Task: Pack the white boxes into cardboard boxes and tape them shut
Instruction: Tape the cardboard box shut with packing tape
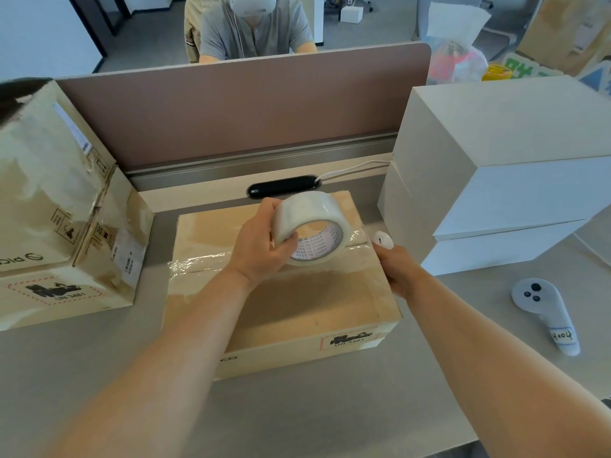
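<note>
1. Head view: the left hand point(261, 246) grips the tape roll point(310, 226) just above the closed cardboard box point(297, 309) at the middle of the table point(330, 408).
2. The right hand point(396, 269) lies against the box's right edge; its fingers are hidden, so I cannot tell its grip.
3. The taped seam point(198, 261) runs left to right beneath the roll, nearer the left hand.
4. Stacked white boxes point(512, 193) sit by the table's right edge.

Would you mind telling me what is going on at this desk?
A person is taping a cardboard box shut. The left grip holds a tape roll above the box, where a strip already crosses the seam. The right grip is at the box's right edge. To the right stand stacked white boxes.
</note>
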